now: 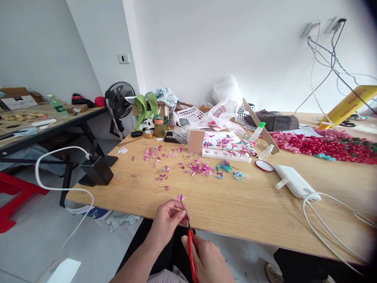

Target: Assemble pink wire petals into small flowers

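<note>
My left hand (169,218) is closed in a pinch on the stem of a small pink-purple flower (180,197), held over the table's front edge. My right hand (209,257) wraps round the red handles of a cutting tool (192,251), scissors or pliers. Its dark jaws point up to the stem just below my left fingers; whether they touch it I cannot tell. Beyond my hands, loose pink petals and thin-stemmed flowers (200,168) lie scattered on the wooden table (235,200). Teal pieces (226,166) lie to their right.
A white foam block (225,155) holds finished-looking flowers. A white power bank (296,182) with a looping cable lies at right, near a round red-rimmed lid (264,167). A black device (97,171) sits on the left corner. Jars (159,127), bags and crimson flowers (324,147) line the back.
</note>
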`<state>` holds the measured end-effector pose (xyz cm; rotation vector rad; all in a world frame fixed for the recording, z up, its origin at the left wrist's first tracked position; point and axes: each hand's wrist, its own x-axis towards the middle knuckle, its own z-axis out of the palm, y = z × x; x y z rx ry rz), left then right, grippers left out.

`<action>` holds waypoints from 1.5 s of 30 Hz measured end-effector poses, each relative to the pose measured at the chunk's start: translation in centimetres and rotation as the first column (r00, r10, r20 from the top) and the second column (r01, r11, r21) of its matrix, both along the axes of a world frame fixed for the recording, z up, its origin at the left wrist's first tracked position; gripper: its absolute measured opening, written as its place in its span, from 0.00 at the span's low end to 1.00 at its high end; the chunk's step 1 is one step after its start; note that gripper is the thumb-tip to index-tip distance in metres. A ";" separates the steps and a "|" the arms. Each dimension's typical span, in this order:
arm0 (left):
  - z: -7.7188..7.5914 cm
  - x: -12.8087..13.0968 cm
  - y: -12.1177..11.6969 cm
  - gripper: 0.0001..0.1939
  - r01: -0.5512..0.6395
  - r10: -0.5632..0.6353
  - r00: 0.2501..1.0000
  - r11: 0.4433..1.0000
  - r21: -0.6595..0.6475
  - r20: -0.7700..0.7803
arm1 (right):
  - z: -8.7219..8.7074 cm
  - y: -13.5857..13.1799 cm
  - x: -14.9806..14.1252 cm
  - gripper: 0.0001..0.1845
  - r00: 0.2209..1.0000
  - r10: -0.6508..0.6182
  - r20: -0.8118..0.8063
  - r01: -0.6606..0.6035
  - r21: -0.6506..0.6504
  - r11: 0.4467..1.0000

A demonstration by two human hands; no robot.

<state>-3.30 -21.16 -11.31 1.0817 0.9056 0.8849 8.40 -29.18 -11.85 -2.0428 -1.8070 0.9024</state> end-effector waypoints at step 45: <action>-1.5 -0.8 -0.6 0.10 0.079 0.244 0.919 0.656 0.751 -0.310 | 0.5 0.4 14.0 0.21 0.755 -0.403 0.518 0.383 0.150 0.911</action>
